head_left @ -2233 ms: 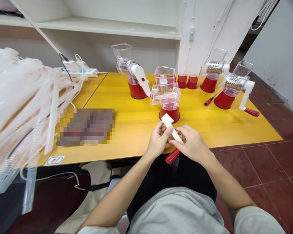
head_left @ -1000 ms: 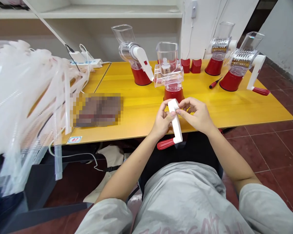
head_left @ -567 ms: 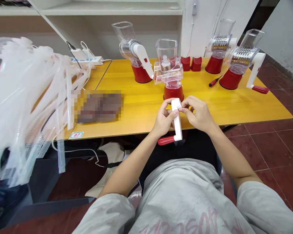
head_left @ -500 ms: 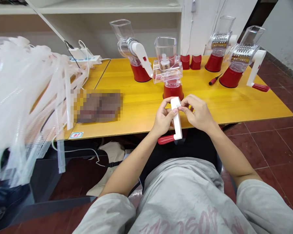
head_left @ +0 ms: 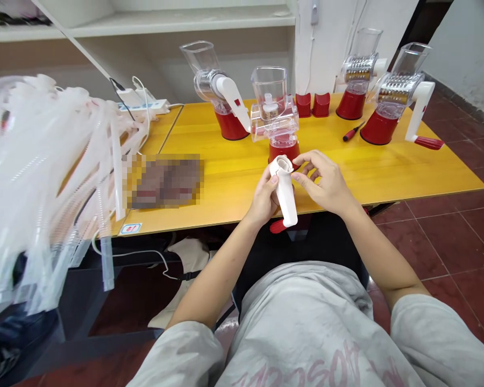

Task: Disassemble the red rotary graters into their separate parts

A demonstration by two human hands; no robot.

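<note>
My left hand [head_left: 263, 200] grips a white crank handle [head_left: 285, 196] with a red grip knob at its lower end. The round socket at the handle's top faces up toward me, showing its hollow inside. Beside that socket is my right hand [head_left: 320, 180], thumb and forefinger apart; whether a fingertip touches the rim I cannot tell. Just beyond both hands stands a rotary grater [head_left: 275, 115] with a clear body, a clear hopper and a red base; no crank shows on it.
Other rotary graters with cranks stand at the back left [head_left: 221, 88] and right [head_left: 393, 97]. A screwdriver [head_left: 351, 133] and two red plastic pieces [head_left: 312, 105] lie on the yellow table [head_left: 210, 201]. Clear plastic strips [head_left: 52, 177] hang over the left edge, near a power strip [head_left: 157, 107].
The crank handle has been turned in my left hand, so its hollow socket now faces up. My right fingers have parted and drawn slightly away from it.
</note>
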